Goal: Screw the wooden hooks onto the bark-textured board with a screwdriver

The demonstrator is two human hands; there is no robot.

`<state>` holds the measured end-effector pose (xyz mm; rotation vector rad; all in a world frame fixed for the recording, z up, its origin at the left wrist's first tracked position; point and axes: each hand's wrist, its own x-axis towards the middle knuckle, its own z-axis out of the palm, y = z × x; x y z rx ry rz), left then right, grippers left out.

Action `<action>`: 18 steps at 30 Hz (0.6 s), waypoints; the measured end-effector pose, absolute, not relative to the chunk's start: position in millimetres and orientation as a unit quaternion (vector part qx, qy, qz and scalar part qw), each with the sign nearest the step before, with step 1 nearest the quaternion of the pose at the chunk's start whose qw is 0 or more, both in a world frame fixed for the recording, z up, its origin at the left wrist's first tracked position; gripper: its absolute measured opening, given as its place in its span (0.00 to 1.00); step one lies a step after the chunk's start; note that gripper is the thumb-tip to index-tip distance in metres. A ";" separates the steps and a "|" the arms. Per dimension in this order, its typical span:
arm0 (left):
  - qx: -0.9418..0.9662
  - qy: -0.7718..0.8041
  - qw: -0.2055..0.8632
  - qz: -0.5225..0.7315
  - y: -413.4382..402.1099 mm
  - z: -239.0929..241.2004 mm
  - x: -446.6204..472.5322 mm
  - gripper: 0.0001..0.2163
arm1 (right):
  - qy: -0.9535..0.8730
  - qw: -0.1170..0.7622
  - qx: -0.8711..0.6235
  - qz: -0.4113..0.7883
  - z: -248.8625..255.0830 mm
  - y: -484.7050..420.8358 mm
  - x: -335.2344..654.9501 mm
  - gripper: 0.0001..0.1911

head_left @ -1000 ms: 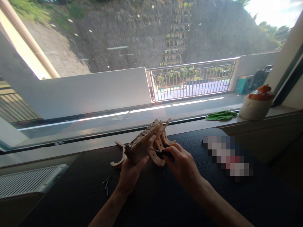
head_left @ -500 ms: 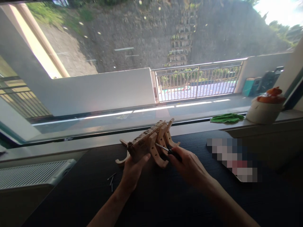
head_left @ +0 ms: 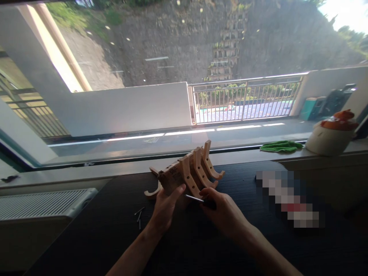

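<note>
My left hand (head_left: 165, 209) grips the near end of a rough wooden board with three curved wooden hooks (head_left: 191, 170) fixed along it, held tilted above the dark table (head_left: 201, 245). My right hand (head_left: 222, 209) is closed round a small screwdriver (head_left: 198, 199) with a dark handle; its thin metal shaft points left toward the base of the nearest hook. A loose wooden hook (head_left: 152, 191) lies on the table just behind my left hand. A few small screws (head_left: 139, 214) lie on the table left of my left wrist.
A window runs along the far side of the table, with a sill (head_left: 115, 168). On the sill at right are a green cloth (head_left: 281, 146) and a white pot with an orange lid (head_left: 333, 134). A blurred flat object (head_left: 290, 199) lies on the table at right. A radiator (head_left: 43, 203) sits at left.
The board has been tipped so its hooks stand more upright. My right hand with the screwdriver has dropped slightly, its tip now lower at the nearest hook. The view shifted a little.
</note>
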<state>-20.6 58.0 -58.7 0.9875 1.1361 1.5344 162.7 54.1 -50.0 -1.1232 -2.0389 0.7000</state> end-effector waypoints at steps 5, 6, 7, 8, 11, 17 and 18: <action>0.413 0.459 0.469 0.631 59.0 -61.1 -22.1 0.22 | -0.791 0.347 -0.436 0.250 -49.2 54.0 162.6 0.11; 0.413 0.459 0.469 0.632 59.1 -61.5 -22.2 0.22 | -0.792 0.347 -0.436 0.249 -48.3 53.8 163.0 0.11; 0.414 0.457 0.471 0.631 59.2 -61.9 -22.3 0.21 | -0.793 0.346 -0.435 0.249 -47.6 53.7 163.4 0.11; 0.415 0.454 0.475 0.629 59.2 -62.1 -22.2 0.21 | -0.793 0.347 -0.434 0.249 -47.4 53.7 163.8 0.11; 0.419 0.441 0.487 0.627 58.9 -62.0 -21.4 0.21 | -0.792 0.344 -0.439 0.246 -48.9 54.6 164.4 0.11; 0.412 0.441 0.489 0.630 59.0 -62.5 -20.5 0.19 | -0.794 0.339 -0.438 0.251 -52.4 54.9 163.1 0.10; 0.409 0.443 0.489 0.630 59.0 -62.9 -20.7 0.18 | -0.794 0.336 -0.437 0.255 -52.4 54.4 162.7 0.10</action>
